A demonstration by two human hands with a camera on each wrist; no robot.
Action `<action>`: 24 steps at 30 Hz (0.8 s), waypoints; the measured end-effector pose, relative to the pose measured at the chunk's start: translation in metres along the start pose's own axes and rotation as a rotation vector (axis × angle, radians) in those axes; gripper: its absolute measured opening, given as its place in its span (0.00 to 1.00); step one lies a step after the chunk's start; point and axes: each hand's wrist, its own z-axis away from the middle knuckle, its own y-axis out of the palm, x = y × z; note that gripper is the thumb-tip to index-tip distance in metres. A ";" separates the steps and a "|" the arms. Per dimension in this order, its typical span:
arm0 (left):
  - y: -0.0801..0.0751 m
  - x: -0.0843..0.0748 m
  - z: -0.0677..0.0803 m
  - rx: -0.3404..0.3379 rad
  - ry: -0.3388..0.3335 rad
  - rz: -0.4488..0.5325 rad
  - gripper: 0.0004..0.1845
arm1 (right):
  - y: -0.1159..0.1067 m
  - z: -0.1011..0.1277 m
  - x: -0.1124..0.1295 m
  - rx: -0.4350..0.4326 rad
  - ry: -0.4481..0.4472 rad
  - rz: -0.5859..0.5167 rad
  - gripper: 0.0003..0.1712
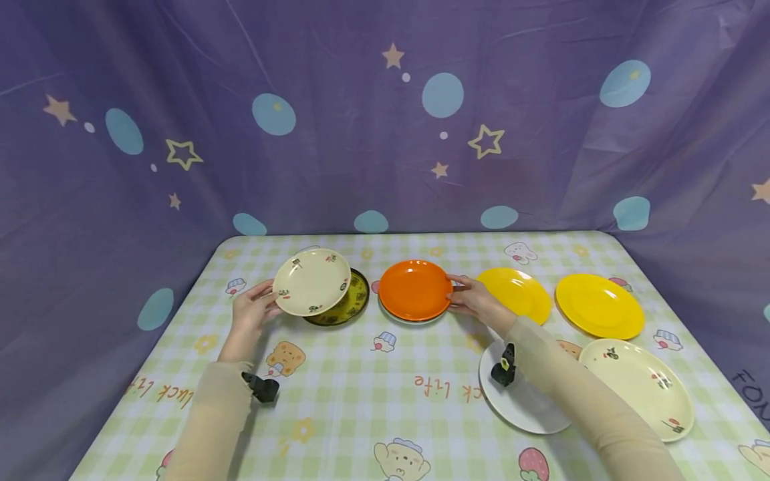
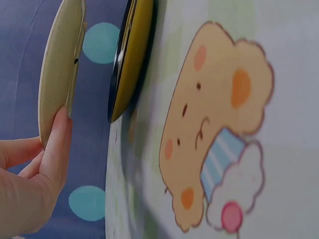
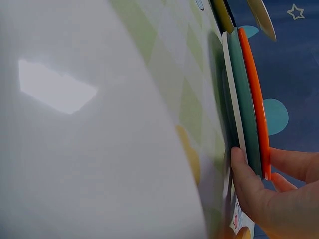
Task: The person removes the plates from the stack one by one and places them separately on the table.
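My left hand (image 1: 251, 310) pinches the left rim of a cream plate (image 1: 311, 282) with small printed figures. That plate is raised, partly covering a dark-rimmed amber plate (image 1: 356, 300) below it; the left wrist view shows the gap between them. In the middle, my right hand (image 1: 478, 300) grips the right edge of a stack topped by an orange plate (image 1: 415, 290). Under the orange one, the right wrist view shows a teal plate (image 3: 244, 94) and a white-rimmed plate (image 3: 234, 99). The thumb lies at the white rim, with fingers at the orange rim. Whether the stack is lifted, I cannot tell.
Two yellow plates (image 1: 520, 294) (image 1: 599, 306) lie at the right back. Nearer, a white plate (image 1: 529, 407) sits partly under my right forearm, beside another printed cream plate (image 1: 644, 387). A checked cloth (image 1: 343, 401) covers the table; a purple curtain (image 1: 361, 180) hangs behind.
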 end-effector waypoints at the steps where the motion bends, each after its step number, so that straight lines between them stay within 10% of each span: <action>1: -0.002 0.001 0.000 -0.010 0.000 0.017 0.25 | 0.000 0.000 0.000 0.001 -0.001 0.000 0.33; 15: -0.025 -0.001 0.003 -0.058 -0.026 0.106 0.26 | 0.000 -0.001 0.001 0.006 -0.002 -0.014 0.34; 24: -0.059 0.035 -0.030 -0.096 0.003 0.224 0.25 | -0.007 -0.013 -0.011 0.025 -0.048 -0.022 0.32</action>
